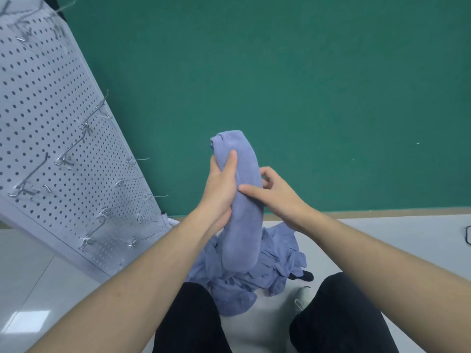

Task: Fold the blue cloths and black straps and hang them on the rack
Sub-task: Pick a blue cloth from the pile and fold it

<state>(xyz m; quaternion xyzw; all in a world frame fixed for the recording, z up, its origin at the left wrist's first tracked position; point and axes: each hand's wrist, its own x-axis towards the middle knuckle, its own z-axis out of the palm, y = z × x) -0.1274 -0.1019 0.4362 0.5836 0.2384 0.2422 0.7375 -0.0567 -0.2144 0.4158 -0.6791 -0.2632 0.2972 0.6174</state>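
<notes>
I am holding one folded blue cloth (pixel 242 200) upright in front of me, doubled into a long, narrow, smooth band with a rounded fold at its top end; its lower end is hanging over the pile. The pile of blue cloths (pixel 254 273) is lying crumpled and unfolded on the floor between my knees, near the foot of the rack. A black strap (pixel 303 275) is showing at the pile's right edge, partly covered. The white pegboard rack (pixel 51 138) is standing to my left, its wire hooks (pixel 94 115) carrying nothing.

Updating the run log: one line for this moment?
left hand: grips folded blue cloth | right hand: pinches it | pile: floor | rack: hooks bare
</notes>
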